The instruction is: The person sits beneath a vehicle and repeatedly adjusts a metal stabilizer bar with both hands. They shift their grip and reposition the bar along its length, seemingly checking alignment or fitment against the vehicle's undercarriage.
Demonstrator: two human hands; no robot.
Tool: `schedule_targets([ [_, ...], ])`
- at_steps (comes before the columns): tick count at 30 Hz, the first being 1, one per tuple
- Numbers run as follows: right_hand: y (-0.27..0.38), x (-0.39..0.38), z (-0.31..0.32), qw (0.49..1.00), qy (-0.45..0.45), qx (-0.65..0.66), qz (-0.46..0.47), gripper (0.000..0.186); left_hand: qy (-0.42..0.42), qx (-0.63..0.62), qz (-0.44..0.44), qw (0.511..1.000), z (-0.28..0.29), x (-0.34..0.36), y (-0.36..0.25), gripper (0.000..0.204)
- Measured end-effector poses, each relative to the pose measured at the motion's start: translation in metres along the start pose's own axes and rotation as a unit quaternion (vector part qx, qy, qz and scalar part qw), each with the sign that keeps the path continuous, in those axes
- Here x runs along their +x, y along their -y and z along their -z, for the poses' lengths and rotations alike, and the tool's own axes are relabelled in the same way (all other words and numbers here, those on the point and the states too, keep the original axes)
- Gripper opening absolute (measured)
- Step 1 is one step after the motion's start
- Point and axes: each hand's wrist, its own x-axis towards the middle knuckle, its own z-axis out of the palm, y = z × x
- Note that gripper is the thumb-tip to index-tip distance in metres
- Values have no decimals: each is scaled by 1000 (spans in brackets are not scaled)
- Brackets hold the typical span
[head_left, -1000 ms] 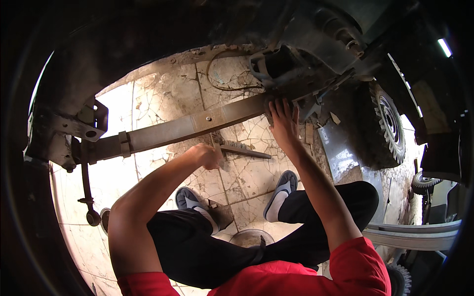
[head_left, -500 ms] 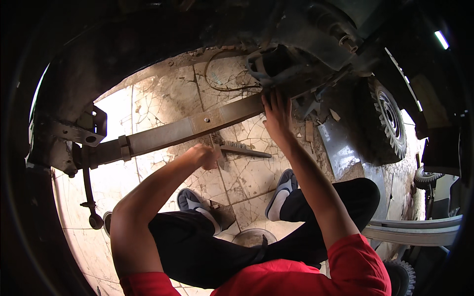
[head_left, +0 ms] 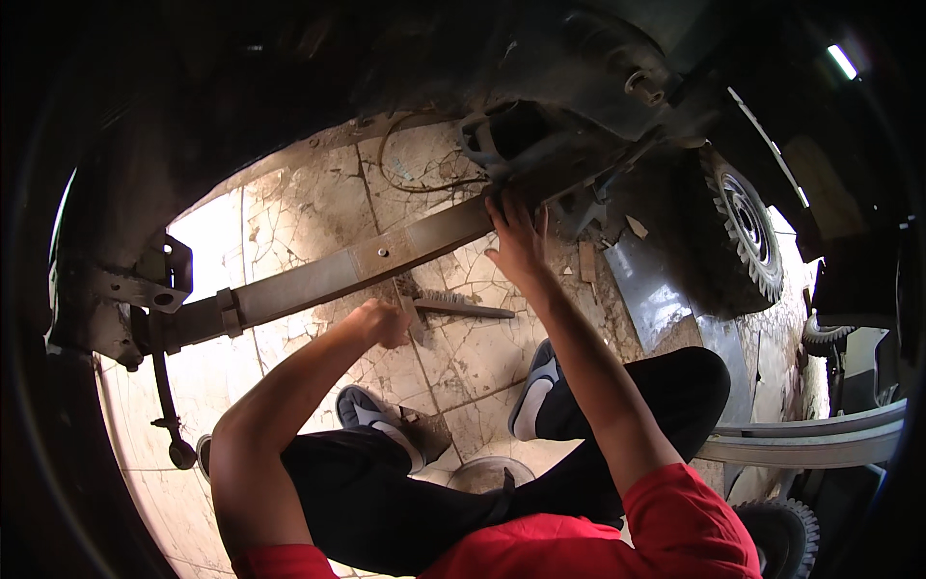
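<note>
The right hand (head_left: pixel 519 246) rests with fingers spread on the flat metal bar (head_left: pixel 318 282), which extends leftward from it and passes just beyond the left hand (head_left: pixel 381 324); the left hand is curled, and whether it pinches anything cannot be told. Right of the left hand, a bristled brush (head_left: pixel 468 308) lies on the cracked, pale tile floor (head_left: pixel 473 362). A glossy grey panel (head_left: pixel 644 294) and a treaded wheel (head_left: pixel 750 232) are located right of the right hand.
</note>
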Motion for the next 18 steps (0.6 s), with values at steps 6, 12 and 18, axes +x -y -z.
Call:
schedule_targets([
  [6,3,-22,-7,1000,7,16,-25,99,32,13,17,999,2,-18,-4,42],
  [12,-3,8,-6,999,5,35,-24,100,24,31,-6,999,4,-9,-3,43],
  [18,10,-30,-7,999,-11,48,0,104,24,-8,22,999,-11,-17,-3,44],
])
